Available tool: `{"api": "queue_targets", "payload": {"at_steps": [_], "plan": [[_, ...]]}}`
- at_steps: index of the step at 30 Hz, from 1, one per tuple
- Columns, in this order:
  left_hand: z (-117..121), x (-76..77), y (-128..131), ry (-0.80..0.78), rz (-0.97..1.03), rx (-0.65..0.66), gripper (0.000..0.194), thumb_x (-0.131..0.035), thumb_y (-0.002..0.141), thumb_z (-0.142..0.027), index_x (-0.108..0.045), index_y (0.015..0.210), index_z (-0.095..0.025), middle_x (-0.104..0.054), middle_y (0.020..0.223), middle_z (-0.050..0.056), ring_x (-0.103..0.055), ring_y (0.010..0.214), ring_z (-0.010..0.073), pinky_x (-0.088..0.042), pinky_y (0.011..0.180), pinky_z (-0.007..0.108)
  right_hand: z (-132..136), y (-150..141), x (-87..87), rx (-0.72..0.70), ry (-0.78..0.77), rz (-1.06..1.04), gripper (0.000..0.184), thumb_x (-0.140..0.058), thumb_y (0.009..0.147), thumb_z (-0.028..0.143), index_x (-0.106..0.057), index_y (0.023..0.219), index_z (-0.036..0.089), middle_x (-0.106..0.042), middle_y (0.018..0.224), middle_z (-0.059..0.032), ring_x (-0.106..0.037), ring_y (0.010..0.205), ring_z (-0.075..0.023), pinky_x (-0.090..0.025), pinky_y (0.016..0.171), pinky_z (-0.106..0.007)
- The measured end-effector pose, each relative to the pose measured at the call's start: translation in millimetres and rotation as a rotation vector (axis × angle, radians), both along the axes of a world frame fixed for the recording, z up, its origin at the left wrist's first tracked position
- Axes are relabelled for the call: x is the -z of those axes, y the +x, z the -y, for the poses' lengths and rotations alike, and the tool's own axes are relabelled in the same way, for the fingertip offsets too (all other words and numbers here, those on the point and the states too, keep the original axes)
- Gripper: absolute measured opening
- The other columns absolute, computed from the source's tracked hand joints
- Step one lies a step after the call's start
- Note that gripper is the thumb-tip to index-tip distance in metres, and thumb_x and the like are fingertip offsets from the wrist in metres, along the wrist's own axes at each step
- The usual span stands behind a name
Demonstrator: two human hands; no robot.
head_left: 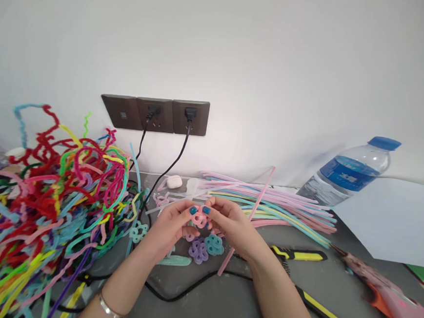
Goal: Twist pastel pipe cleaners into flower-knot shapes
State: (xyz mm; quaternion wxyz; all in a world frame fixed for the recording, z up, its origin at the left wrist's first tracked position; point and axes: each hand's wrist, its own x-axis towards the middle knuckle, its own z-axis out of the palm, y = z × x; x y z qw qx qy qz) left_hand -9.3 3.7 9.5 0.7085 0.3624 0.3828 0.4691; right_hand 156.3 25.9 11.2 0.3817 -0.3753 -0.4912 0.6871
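Between my two hands is a small pink pipe-cleaner flower (200, 219) with looped petals. My left hand (173, 220) pinches its left side between thumb and fingers. On the other side, my right hand (229, 222) grips it the same way, thumb on top. Just below lie a purple pipe-cleaner flower (198, 251) and a teal pipe-cleaner flower (214, 245) on the grey table (181, 316). A mint flower (138, 232) rests left of my left hand. One straight pink pipe cleaner (264, 190) passes behind my right hand.
Tangled pipe cleaners (80, 202) heap up at left. Straight pastel ones (289, 199) lie behind my hands. Yellow-black pliers (300, 254), a pink glue gun (388, 295), a water bottle (350, 170) and white paper (394, 222) are at right. A black cable (171, 299) crosses the table.
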Motion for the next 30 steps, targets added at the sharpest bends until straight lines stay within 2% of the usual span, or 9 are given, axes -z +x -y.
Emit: {"api": "queue_targets", "payload": {"at_steps": [4,12,22,30], "plan": [[0.3,-1.6,2.3,0.013,-0.034,-0.014,0.029,-0.078,0.074,-0.041,-0.068,0.086,-0.016,-0.066,0.075,0.003,-0.063,0.07,0.0149,-0.052,0.059,0.023,-0.9,-0.7,0.1,0.016,-0.031,-0.035,0.036,-0.076,0.074,0.049,-0.058,0.077,0.018,-0.058,0.065,0.0021,-0.055,0.056,-0.0112,-0.042,0.053,-0.023],[0.3,-1.4,1.2,0.031,-0.047,0.016,0.029,-0.079,0.073,-0.04,-0.069,0.084,-0.015,-0.068,0.076,0.004,-0.063,0.067,0.0136,-0.053,0.057,0.022,-0.2,2.3,-0.9,-0.064,-0.08,-0.106,0.036,-0.075,0.075,0.05,-0.058,0.076,0.018,-0.055,0.063,0.0027,-0.046,0.054,-0.0094,-0.037,0.052,-0.022],[2.2,-7.7,1.5,-0.008,-0.101,0.044,0.035,-0.085,0.063,-0.043,-0.071,0.076,-0.013,-0.067,0.071,0.004,-0.061,0.065,0.0126,-0.053,0.058,0.021,1.9,4.7,-4.5,-0.174,-0.171,-0.217,0.034,-0.079,0.072,0.047,-0.062,0.073,0.017,-0.057,0.067,0.0012,-0.049,0.058,-0.0101,-0.037,0.055,-0.022],[2.6,-6.0,2.5,0.008,-0.064,0.043,0.033,-0.084,0.066,-0.041,-0.07,0.079,-0.014,-0.067,0.071,0.003,-0.062,0.066,0.0125,-0.053,0.059,0.021,0.3,7.8,1.1,-0.186,-0.165,-0.256,0.031,-0.078,0.076,0.044,-0.065,0.08,0.016,-0.059,0.07,0.0008,-0.052,0.06,-0.0091,-0.038,0.055,-0.021]]}}
